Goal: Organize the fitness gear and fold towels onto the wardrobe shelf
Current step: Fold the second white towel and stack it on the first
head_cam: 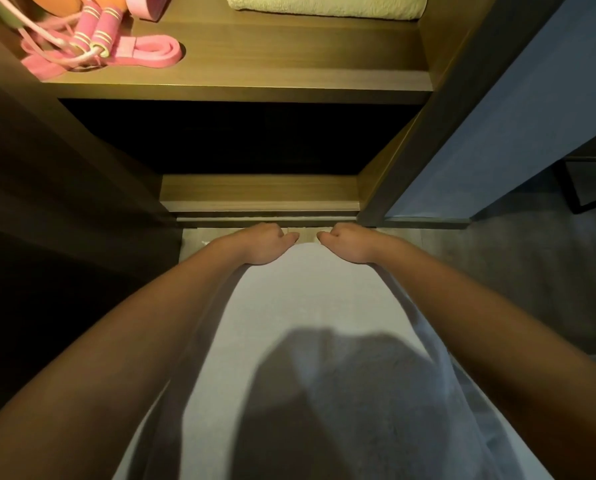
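Holding the towel by its far edge, I have both arms stretched forward and down. My left hand grips that edge with the fingers curled over it and mostly out of sight, thumb pointing inward. My right hand grips the same edge in the same way, thumb pointing toward the left one. The 2 hands are near each other, with a small gap between the thumbs. The towel is pale grey-white and runs from the hands back toward me. Its sides pass beneath both forearms and it widens toward the bottom of the view. A dark shadow falls across its near half.

The hands are low, just in front of the wardrobe base and above the floor. Above the base is a dark compartment whose contents cannot be made out.

Above that is the shelf. At its left end lies a pink jump rope with 2 striped handles side by side. A pink band lies flat beside the handles, folded into a loop. An orange item sits behind the rope, cut off by the frame, and its type cannot be told. At the right rear of the shelf rests a cream folded towel, well apart from the rope. A blue panel stands to the right of the wardrobe.
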The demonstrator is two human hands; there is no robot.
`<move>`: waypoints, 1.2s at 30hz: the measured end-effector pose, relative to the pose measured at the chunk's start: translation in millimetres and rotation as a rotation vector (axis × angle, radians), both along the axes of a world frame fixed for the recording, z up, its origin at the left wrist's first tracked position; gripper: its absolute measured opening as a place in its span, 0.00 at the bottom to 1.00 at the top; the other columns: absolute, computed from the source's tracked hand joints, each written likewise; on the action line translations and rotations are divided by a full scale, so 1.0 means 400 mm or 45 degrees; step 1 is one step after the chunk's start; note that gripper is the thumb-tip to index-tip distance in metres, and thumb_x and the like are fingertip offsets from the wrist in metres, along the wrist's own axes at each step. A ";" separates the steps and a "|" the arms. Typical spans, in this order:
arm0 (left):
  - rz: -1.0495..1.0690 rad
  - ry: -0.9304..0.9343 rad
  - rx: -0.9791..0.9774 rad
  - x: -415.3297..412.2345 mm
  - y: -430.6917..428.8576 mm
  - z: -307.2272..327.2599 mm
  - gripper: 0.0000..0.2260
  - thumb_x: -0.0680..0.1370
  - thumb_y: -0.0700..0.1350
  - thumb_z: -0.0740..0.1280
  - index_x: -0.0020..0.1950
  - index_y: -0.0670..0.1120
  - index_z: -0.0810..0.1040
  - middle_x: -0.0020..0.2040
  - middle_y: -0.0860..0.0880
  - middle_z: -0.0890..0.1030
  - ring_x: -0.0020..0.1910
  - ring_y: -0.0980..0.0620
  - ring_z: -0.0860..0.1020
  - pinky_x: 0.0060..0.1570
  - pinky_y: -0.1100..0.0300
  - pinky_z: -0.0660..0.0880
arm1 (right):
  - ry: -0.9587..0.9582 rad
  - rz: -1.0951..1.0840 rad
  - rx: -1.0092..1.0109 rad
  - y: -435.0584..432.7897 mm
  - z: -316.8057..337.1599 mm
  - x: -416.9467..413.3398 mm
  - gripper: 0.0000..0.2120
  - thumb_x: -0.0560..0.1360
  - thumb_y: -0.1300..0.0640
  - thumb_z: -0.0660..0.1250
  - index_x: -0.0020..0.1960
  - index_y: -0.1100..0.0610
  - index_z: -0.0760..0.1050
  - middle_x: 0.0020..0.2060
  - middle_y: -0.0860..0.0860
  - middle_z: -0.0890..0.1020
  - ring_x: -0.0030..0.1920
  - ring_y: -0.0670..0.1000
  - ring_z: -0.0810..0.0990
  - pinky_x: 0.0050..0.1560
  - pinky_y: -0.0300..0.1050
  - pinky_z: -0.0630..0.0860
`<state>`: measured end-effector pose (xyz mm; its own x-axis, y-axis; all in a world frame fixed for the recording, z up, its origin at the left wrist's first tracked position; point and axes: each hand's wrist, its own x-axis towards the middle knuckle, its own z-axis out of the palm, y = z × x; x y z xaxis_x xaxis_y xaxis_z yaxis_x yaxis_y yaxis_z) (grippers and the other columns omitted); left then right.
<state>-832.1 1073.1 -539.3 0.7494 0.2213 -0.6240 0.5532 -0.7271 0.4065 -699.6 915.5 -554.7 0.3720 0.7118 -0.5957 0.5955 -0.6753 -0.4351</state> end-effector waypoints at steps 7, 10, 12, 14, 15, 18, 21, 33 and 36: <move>0.186 -0.101 0.189 -0.075 0.034 -0.016 0.28 0.82 0.60 0.49 0.38 0.43 0.78 0.36 0.47 0.75 0.40 0.47 0.75 0.37 0.56 0.66 | -0.174 -0.161 -0.026 -0.076 0.000 0.017 0.28 0.80 0.38 0.47 0.54 0.55 0.77 0.48 0.53 0.78 0.46 0.52 0.76 0.47 0.47 0.70; 0.195 -0.179 0.499 -0.092 0.002 0.011 0.25 0.83 0.56 0.49 0.51 0.43 0.80 0.48 0.42 0.81 0.47 0.44 0.77 0.48 0.52 0.72 | -0.403 -0.190 -0.004 -0.088 0.024 -0.013 0.26 0.83 0.42 0.46 0.55 0.56 0.77 0.51 0.56 0.81 0.48 0.54 0.77 0.51 0.48 0.71; 0.192 -0.302 0.553 -0.112 -0.024 0.034 0.21 0.84 0.53 0.49 0.64 0.44 0.75 0.60 0.42 0.78 0.59 0.43 0.75 0.65 0.45 0.66 | -0.506 -0.221 0.081 -0.105 0.050 -0.041 0.23 0.83 0.45 0.47 0.62 0.56 0.75 0.57 0.56 0.80 0.56 0.56 0.77 0.61 0.53 0.70; 0.147 -0.418 0.479 -0.142 -0.072 0.060 0.22 0.83 0.54 0.50 0.74 0.45 0.66 0.73 0.45 0.69 0.73 0.46 0.64 0.75 0.41 0.51 | -0.483 -0.204 0.214 -0.131 0.074 -0.090 0.23 0.83 0.45 0.49 0.71 0.54 0.68 0.68 0.55 0.73 0.68 0.56 0.70 0.71 0.57 0.61; 0.096 -0.447 0.448 -0.162 -0.105 0.070 0.24 0.83 0.55 0.50 0.76 0.47 0.62 0.77 0.47 0.62 0.76 0.48 0.58 0.76 0.41 0.46 | -0.441 -0.144 0.249 -0.145 0.083 -0.123 0.24 0.83 0.44 0.48 0.75 0.53 0.62 0.74 0.53 0.66 0.74 0.56 0.62 0.74 0.59 0.53; -0.095 -0.356 0.428 -0.235 -0.203 0.074 0.26 0.83 0.58 0.46 0.80 0.51 0.51 0.80 0.51 0.49 0.79 0.52 0.44 0.76 0.42 0.40 | -0.401 0.086 0.174 -0.196 0.090 -0.224 0.29 0.80 0.37 0.43 0.79 0.46 0.48 0.79 0.46 0.47 0.78 0.52 0.42 0.74 0.59 0.38; -0.057 -0.322 0.386 -0.295 -0.209 0.056 0.26 0.83 0.59 0.46 0.80 0.54 0.48 0.80 0.54 0.44 0.78 0.53 0.40 0.76 0.44 0.40 | -0.408 0.093 0.136 -0.252 0.084 -0.249 0.31 0.78 0.35 0.40 0.79 0.43 0.44 0.79 0.44 0.42 0.78 0.51 0.38 0.74 0.59 0.36; 0.138 -0.505 0.302 -0.449 -0.288 0.136 0.31 0.79 0.66 0.44 0.79 0.55 0.44 0.78 0.56 0.39 0.77 0.55 0.36 0.73 0.51 0.37 | -0.424 -0.159 0.099 -0.378 0.175 -0.363 0.34 0.79 0.35 0.40 0.79 0.49 0.39 0.78 0.48 0.38 0.77 0.54 0.35 0.73 0.59 0.37; 0.010 -0.371 0.311 -0.490 -0.348 0.138 0.34 0.75 0.68 0.38 0.80 0.56 0.44 0.79 0.56 0.39 0.77 0.56 0.36 0.75 0.49 0.37 | -0.444 0.036 0.100 -0.414 0.180 -0.434 0.38 0.73 0.32 0.34 0.79 0.47 0.38 0.78 0.45 0.38 0.77 0.52 0.34 0.74 0.59 0.34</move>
<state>-1028.1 934.1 -484.2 0.8854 0.3438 -0.3129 0.4459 -0.8182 0.3629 -873.3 750.0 -482.9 0.5227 0.7633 -0.3796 0.7352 -0.6290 -0.2525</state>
